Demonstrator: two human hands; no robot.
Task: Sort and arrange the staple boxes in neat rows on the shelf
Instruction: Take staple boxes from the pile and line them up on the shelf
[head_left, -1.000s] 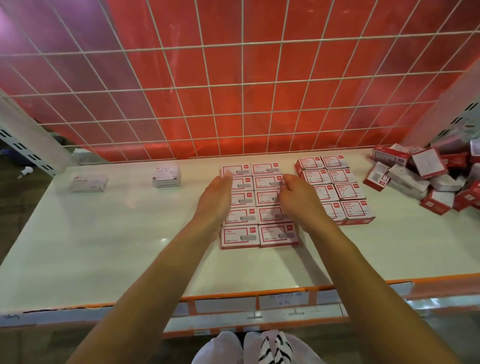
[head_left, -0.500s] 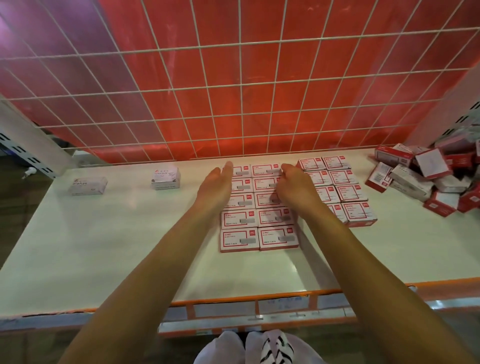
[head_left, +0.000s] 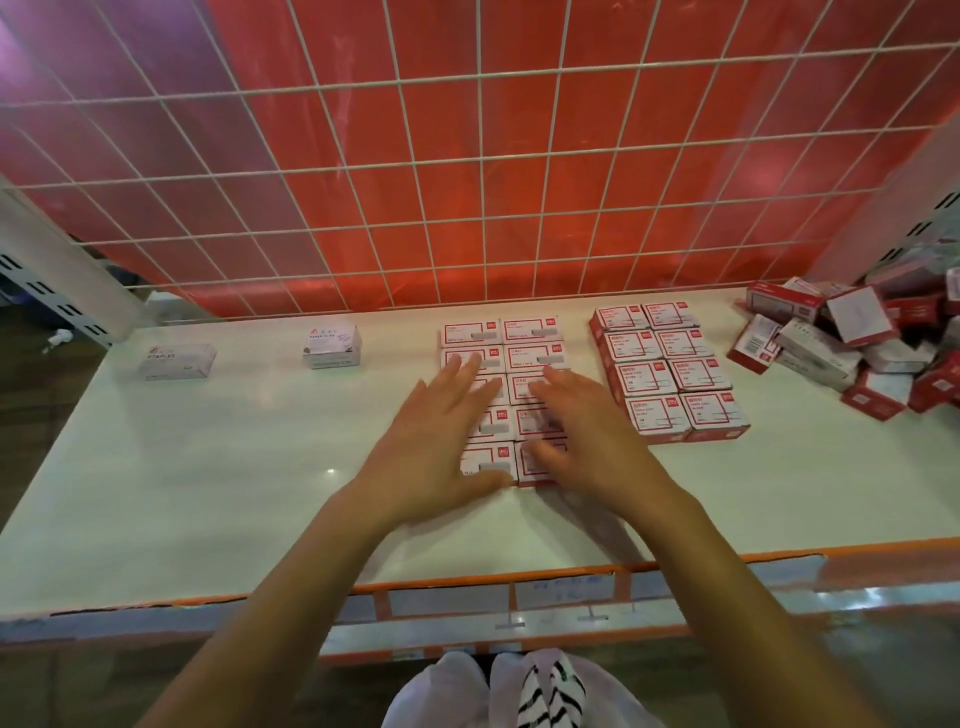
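Two columns of red-and-white staple boxes (head_left: 501, 332) lie flat in a neat block at the middle of the pale shelf (head_left: 208, 467). My left hand (head_left: 441, 431) lies spread over the block's left column with straight fingers, thumb at the nearest box. My right hand (head_left: 582, 426) lies spread over the right column, fingers pointing left and slightly blurred. Both hands cover the middle boxes and hold nothing. A second block of stacked red-and-white boxes (head_left: 670, 374) sits just to the right.
A loose heap of boxes (head_left: 852, 343) fills the shelf's right end. Two grey boxes, one marked staples (head_left: 177, 361) and one marked paper clips (head_left: 332, 344), stand apart at the back left. A wire grid over a red panel (head_left: 467, 182) closes the back.
Both hands have slid back toward me from the far end of the block and now lie flat over its middle and near boxes. The boxes have not visibly shifted.
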